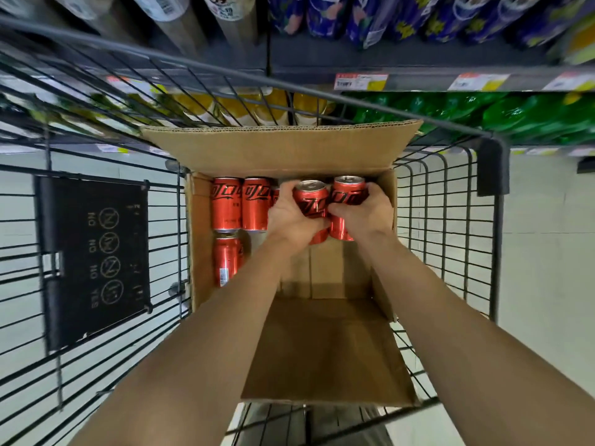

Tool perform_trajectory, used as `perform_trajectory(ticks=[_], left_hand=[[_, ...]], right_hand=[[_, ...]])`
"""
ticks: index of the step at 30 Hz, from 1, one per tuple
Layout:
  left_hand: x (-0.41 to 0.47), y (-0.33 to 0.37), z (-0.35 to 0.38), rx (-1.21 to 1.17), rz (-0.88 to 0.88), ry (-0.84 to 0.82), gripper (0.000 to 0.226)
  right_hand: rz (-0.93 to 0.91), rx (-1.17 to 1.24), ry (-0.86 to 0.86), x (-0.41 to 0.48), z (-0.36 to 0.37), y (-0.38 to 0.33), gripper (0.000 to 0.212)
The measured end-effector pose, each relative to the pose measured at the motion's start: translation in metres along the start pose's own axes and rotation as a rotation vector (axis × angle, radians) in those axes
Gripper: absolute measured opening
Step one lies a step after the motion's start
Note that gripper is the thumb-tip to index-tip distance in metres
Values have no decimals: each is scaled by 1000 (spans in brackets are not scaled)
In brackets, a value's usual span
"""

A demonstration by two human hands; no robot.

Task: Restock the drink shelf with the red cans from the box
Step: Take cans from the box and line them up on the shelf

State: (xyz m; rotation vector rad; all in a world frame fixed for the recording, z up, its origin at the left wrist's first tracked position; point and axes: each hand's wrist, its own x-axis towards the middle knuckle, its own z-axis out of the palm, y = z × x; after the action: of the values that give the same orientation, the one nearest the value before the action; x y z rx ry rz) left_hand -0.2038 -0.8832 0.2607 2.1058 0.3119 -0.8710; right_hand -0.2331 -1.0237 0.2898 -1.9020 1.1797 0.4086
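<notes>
Supermarket drink shelves [415, 59] rose in the background beyond a wire cart [450, 220]. Down in the open cardboard box [328, 349], both hands were wrapped round red cans at the far right corner. The left hand [291, 215] gripped one can [310, 198] and the right hand [363, 214] gripped a second can [349, 192] just beside it. The two held cans touched, their silver tops turned toward the shelves. Along the box's left wall lay three loose cans [256, 204] on their sides, two side by side at the far end and one nearer me. A red sliver of another showed just behind the left hand. The box sat inside the cart with its flaps folded outward, and a black sign [93, 259] hung on the cart's left side. Green bottles [483, 114] and yellow bottles [244, 104] lined the shelf behind, under a row of price tags [360, 81].
</notes>
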Motion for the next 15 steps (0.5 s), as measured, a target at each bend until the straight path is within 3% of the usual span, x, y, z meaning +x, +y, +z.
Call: perform_trajectory(ticks=[5, 15], left_hand=[[-46, 16, -48, -67, 42, -24, 88], [-152, 76, -124, -45, 338, 41, 90]], right_hand=[[-63, 82, 14, -47, -21, -19, 72], [-260, 206, -16, -149, -106, -73, 75]])
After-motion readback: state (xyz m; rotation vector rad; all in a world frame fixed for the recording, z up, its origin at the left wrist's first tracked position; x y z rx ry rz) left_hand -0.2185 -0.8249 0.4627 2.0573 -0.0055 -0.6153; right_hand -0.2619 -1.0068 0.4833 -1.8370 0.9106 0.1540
